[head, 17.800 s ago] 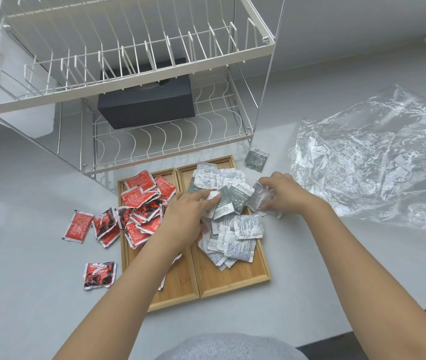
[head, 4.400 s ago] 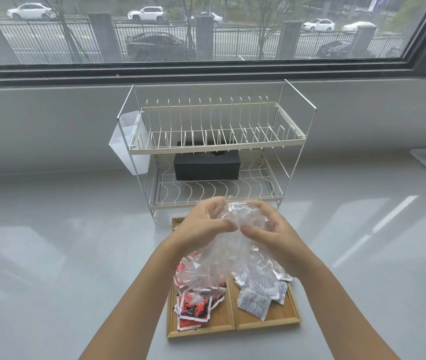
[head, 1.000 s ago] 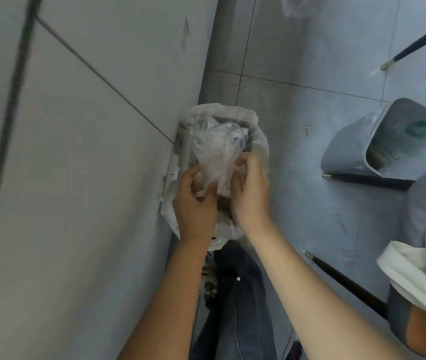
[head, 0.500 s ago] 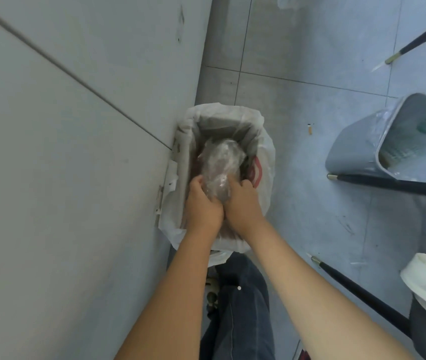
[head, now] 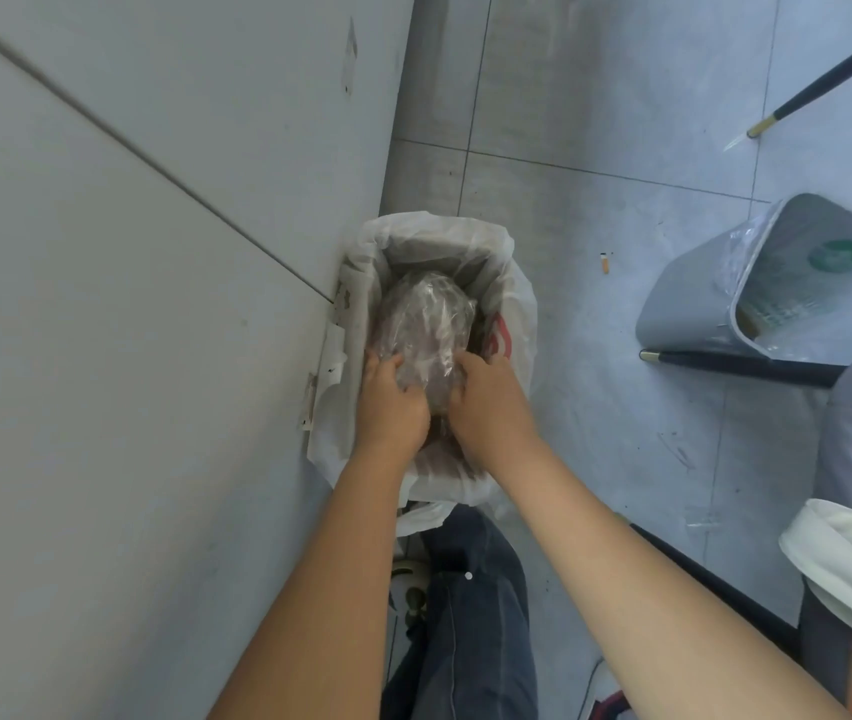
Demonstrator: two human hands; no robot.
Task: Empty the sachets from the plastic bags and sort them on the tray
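Observation:
I look straight down at a waste bin lined with a white bag (head: 520, 309) on the floor beside a grey wall. A crumpled wad of clear plastic bags (head: 426, 317) sits inside the bin's mouth. My left hand (head: 390, 400) grips the wad's near left side and my right hand (head: 489, 402) grips its near right side, both pushed down into the bin. The tray and the sachets are out of view.
A grey wall panel (head: 154, 304) fills the left. A second grey bin (head: 777, 288) lies tipped on the tiled floor at the right, next to a dark chair leg (head: 741, 363). A cigarette butt (head: 604, 263) lies on the floor. My jeans-clad leg (head: 465, 615) is below the bin.
Earlier I stood at the counter bunching the empty bags over the tray. In the last second my two hands pushed the wad from above the bin's rim down into it.

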